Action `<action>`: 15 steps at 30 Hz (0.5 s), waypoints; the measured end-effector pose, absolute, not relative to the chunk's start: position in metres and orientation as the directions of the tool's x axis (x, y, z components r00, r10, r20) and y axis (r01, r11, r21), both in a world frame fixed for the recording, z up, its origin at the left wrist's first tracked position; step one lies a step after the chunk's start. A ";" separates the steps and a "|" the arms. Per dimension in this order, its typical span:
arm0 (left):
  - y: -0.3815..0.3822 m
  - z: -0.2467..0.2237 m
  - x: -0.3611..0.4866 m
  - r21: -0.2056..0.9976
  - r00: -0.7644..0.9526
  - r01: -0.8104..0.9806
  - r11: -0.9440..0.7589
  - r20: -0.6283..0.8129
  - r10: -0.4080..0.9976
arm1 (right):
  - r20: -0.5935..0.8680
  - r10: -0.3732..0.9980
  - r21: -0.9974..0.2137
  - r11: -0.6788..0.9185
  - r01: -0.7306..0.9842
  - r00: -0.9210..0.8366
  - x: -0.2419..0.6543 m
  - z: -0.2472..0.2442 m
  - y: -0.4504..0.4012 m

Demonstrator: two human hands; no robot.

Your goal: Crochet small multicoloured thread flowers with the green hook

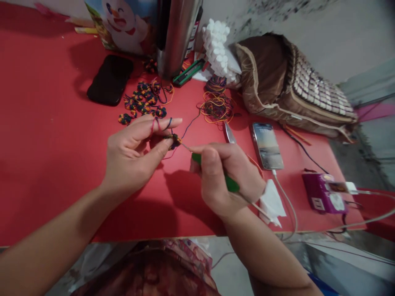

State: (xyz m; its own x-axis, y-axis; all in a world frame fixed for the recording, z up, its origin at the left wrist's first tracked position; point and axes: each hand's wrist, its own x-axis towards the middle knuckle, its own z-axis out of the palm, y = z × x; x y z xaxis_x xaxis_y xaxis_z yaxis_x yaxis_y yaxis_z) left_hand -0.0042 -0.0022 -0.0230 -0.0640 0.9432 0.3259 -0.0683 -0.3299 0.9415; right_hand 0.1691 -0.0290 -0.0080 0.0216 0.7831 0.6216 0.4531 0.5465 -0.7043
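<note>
Between the thumb and fingers of my left hand (pixel 135 152) is a small dark crochet piece (pixel 175 141) flecked with orange. Yarn loops round the raised index finger of that hand. My right hand (pixel 225 172) is closed round the green handle of a crochet hook (pixel 231 183), whose thin metal tip meets the piece. A strand of yarn (pixel 191 123) runs from the piece toward a loose multicoloured yarn tangle (pixel 217 107). Several finished-looking crochet pieces (pixel 143 98) lie in a heap beyond my left hand.
On the red table (pixel 46 156) lie a black phone (pixel 110 80), a green cutter (pixel 188 73), a lit smartphone (pixel 267 146) on a cable, a white tissue (pixel 273 201) and a purple box (pixel 322 192) with plugs. Behind stand a metal flask (pixel 177 39) and a brown bag (pixel 296 82).
</note>
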 end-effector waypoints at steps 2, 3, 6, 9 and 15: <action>-0.003 -0.024 -0.003 0.938 -0.100 -0.047 -0.343 0.337 0.936 | 0.648 0.757 -0.623 0.591 0.512 -0.085 0.172 -0.008 -0.030; -0.003 -0.025 -0.003 0.937 -0.119 -0.052 -0.344 0.336 0.934 | 0.654 0.742 -0.591 0.622 0.514 -0.147 0.173 -0.008 -0.028; -0.001 -0.031 -0.005 0.940 -0.144 -0.091 -0.328 0.313 0.939 | 0.662 0.698 -0.531 0.694 0.486 -0.272 0.178 -0.011 -0.022; 0.001 -0.034 -0.006 0.953 -0.119 -0.133 -0.271 0.256 0.959 | 0.650 0.699 -0.541 0.702 0.463 -0.299 0.180 -0.014 -0.017; 0.003 -0.031 -0.006 0.939 -0.147 -0.272 -0.212 0.178 0.973 | 0.658 0.726 -0.634 0.678 0.372 -0.201 0.177 -0.026 -0.017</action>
State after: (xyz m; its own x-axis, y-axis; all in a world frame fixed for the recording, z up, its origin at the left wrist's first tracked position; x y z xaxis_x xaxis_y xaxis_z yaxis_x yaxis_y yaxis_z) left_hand -0.0065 0.0028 -0.0305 -0.1468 0.9731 0.1775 -0.2716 -0.2122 0.9387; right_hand 0.1768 -0.0167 -0.0257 -0.2011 0.7257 0.6579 0.3722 0.6779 -0.6340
